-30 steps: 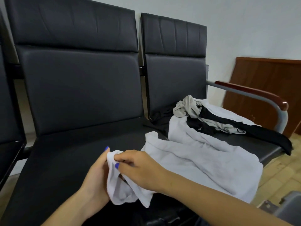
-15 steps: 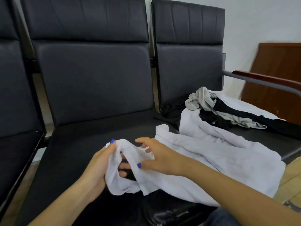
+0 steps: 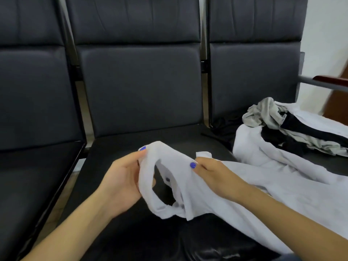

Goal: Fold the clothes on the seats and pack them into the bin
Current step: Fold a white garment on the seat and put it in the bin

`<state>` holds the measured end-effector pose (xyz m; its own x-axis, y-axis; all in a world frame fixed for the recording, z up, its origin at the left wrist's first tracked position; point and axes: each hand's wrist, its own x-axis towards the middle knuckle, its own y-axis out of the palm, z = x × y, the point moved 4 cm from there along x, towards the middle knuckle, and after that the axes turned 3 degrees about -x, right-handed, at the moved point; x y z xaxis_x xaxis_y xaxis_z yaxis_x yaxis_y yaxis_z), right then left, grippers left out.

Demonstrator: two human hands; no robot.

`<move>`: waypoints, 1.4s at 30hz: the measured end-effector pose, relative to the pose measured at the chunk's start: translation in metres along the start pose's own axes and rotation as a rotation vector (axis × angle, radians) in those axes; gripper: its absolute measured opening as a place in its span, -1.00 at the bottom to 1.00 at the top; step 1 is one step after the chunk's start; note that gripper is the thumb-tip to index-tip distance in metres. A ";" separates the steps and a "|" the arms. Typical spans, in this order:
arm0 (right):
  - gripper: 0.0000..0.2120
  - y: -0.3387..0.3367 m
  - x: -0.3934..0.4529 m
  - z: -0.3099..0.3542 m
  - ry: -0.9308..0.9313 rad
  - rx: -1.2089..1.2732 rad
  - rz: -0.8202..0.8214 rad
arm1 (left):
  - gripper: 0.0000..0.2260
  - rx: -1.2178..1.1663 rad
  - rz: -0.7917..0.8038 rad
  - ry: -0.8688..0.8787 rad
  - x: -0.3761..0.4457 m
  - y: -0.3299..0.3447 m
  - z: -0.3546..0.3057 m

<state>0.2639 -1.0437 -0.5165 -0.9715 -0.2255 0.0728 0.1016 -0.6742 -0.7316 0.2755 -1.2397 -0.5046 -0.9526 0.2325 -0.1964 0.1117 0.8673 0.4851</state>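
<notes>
A white garment (image 3: 273, 183) lies spread across the middle black seat (image 3: 131, 142) and onto the right seat. My left hand (image 3: 122, 178) grips its bunched end from the left, thumb on top. My right hand (image 3: 212, 174) pinches the same end a little further right, so an opening in the cloth hangs between them. On the right seat lies a heap with a grey garment (image 3: 263, 113) and a black garment (image 3: 301, 129) on more white cloth. No bin is in view.
Three joined black padded seats with high backs fill the view; the left seat (image 3: 28, 176) holds nothing. A grey armrest with a wooden top (image 3: 327, 81) ends the row at right, with a brown board and white wall behind.
My hands have drawn apart along the white garment's end, stretching it open between them. The view has swung left and down, pushing the clothes heap toward the right edge.
</notes>
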 end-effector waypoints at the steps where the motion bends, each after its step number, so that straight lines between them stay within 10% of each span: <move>1: -0.70 -0.003 0.001 0.001 -0.011 -0.002 -0.048 | -0.79 -0.008 0.047 0.009 -0.002 0.003 -0.002; 8: -0.90 -0.015 -0.010 0.028 -0.213 0.052 -0.283 | -0.43 -0.107 0.322 -0.062 -0.008 0.019 0.002; 14: -0.85 0.006 -0.014 0.032 0.051 0.587 0.162 | -0.52 -0.151 0.237 0.021 -0.006 0.017 -0.001; 19: -0.90 0.011 -0.018 0.033 0.036 0.471 0.295 | -0.60 -0.069 0.197 -0.024 -0.007 0.021 0.002; 27: -0.78 -0.015 -0.021 0.050 -0.032 0.890 0.085 | -0.63 0.249 0.410 -0.200 -0.009 0.024 0.020; 42: -0.44 -0.018 -0.020 0.042 -0.025 0.787 0.108 | -0.92 0.677 0.050 0.256 -0.010 0.028 0.007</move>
<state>0.2907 -1.0564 -0.4762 -0.9436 -0.3272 0.0506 0.3253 -0.9447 -0.0417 0.2902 -1.2147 -0.4950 -0.9688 0.2409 0.0586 0.2289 0.9598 -0.1622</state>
